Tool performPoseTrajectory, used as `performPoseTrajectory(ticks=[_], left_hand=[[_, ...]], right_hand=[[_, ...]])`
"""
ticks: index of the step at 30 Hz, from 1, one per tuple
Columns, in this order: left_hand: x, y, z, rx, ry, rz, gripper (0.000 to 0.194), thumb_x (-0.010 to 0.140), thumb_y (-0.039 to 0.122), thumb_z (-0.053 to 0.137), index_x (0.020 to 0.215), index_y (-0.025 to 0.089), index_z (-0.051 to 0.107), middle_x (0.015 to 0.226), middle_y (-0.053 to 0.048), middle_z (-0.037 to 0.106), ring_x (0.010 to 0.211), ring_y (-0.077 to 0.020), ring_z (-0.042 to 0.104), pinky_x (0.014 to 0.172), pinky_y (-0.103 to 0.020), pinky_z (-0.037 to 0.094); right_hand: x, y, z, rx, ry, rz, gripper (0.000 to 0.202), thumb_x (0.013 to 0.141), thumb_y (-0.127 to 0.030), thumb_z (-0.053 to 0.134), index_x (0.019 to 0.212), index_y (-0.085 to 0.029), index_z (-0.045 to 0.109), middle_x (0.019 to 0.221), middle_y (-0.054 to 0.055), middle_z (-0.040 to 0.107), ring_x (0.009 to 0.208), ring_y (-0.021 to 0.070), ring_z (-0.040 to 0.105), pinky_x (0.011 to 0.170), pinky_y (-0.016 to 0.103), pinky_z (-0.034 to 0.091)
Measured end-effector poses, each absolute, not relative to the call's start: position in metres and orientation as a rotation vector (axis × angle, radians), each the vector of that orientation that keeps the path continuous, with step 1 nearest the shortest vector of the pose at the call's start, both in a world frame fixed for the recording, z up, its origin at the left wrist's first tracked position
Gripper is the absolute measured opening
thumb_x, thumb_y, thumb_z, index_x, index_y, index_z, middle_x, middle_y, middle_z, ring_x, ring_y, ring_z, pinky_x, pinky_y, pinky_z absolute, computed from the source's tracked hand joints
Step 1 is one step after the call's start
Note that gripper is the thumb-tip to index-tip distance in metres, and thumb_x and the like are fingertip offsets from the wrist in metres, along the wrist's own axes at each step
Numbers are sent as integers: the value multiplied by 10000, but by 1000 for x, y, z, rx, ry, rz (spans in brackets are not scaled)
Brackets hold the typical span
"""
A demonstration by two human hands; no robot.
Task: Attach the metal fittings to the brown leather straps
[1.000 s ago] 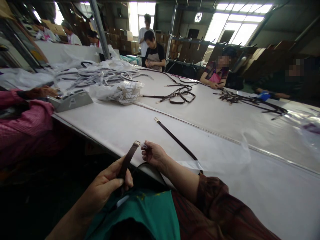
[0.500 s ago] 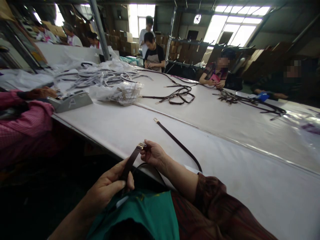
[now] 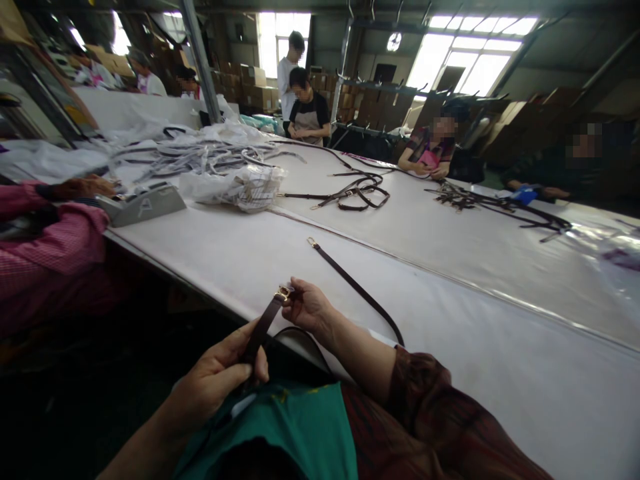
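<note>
A dark brown leather strap [image 3: 263, 327] runs up from my left hand [image 3: 215, 373], whose thumb and fingers are closed round it near the table's front edge. At the strap's upper end sits a gold-coloured metal buckle [image 3: 283, 293]. My right hand [image 3: 309, 307] pinches this buckle at its right side with the fingertips. Behind my right forearm, another length of dark strap [image 3: 356, 287] lies curved on the white table, a gold metal clasp [image 3: 312, 242] at its far end. Whether both lengths belong to one strap is hidden by my arm.
Across the white table [image 3: 475, 333] lie a loose heap of brown straps [image 3: 357, 190] and a second pile [image 3: 465, 197]. Plastic-wrapped straps [image 3: 240, 187] are heaped at the back left, beside a grey device [image 3: 145, 205]. A co-worker's pink checked sleeve [image 3: 75, 233] is at the left; several people sit or stand around.
The buckle has turned slightly between my right fingertips, so its frame shows more openly. Both hands stay almost in place, still holding the strap.
</note>
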State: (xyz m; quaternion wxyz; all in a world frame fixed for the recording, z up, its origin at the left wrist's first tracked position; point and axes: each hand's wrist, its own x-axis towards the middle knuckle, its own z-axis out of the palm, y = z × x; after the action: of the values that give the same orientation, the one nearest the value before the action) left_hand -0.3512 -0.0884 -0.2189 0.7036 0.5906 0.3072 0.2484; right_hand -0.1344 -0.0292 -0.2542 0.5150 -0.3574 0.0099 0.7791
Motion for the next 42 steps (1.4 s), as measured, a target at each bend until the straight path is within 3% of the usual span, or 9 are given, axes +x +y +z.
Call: performPoseTrajectory(ticks=[12, 17, 21, 26, 31, 36, 42], left_hand=[[-350, -87, -221, 1283, 699, 544, 701, 848, 189, 522, 1521, 264, 342, 814, -12, 604, 689, -150, 521, 621, -280, 439], [-346, -86, -227, 1266, 908, 448, 615, 945, 476, 495, 1479, 202, 359, 693, 31, 499, 545, -114, 423, 497, -242, 374], [-343, -84, -230, 1302, 1095, 392, 610, 908, 619, 483, 1276, 135, 512, 567, 77, 384, 466, -96, 331, 423, -213, 290], [-338, -81, -228, 1344, 1143, 423, 516, 873, 635, 504, 1050, 153, 559, 523, 83, 375, 440, -86, 312, 412, -197, 261], [-330, -77, -229, 1362, 1184, 493, 469, 862, 638, 513, 912, 173, 550, 517, 76, 373, 427, -82, 312, 394, -190, 243], [-326, -77, -229, 1322, 1149, 546, 472, 872, 638, 508, 962, 176, 543, 536, 87, 360, 422, -73, 285, 383, -182, 222], [-327, -77, -224, 1397, 1145, 582, 437, 901, 602, 490, 950, 175, 573, 527, 72, 399, 426, -86, 323, 396, -199, 292]], right_hand=[[-137, -31, -252, -858, 0, 1887, 344, 1012, -313, 436, 729, -148, 543, 593, 2, 579, 416, 90, 448, 391, 191, 321], [-136, -32, -254, -883, -62, 1846, 329, 1003, -317, 476, 748, -137, 579, 619, 0, 580, 446, 80, 446, 408, 188, 318], [-139, -34, -258, -923, -187, 1770, 254, 882, -356, 676, 774, -142, 592, 664, -6, 596, 481, 69, 433, 435, 185, 311], [-148, -41, -260, -992, -389, 1667, 371, 708, -423, 817, 712, -146, 571, 605, -14, 553, 511, 83, 446, 451, 199, 312], [-154, -47, -260, -1014, -498, 1623, 425, 698, -500, 811, 677, -150, 572, 525, -18, 515, 486, 96, 451, 462, 225, 334], [-154, -48, -259, -1007, -540, 1606, 466, 656, -547, 827, 693, -144, 598, 505, -22, 518, 453, 88, 439, 466, 228, 332], [-163, -54, -259, -966, -595, 1641, 507, 652, -596, 815, 677, -139, 595, 544, -14, 529, 459, 81, 430, 467, 232, 307]])
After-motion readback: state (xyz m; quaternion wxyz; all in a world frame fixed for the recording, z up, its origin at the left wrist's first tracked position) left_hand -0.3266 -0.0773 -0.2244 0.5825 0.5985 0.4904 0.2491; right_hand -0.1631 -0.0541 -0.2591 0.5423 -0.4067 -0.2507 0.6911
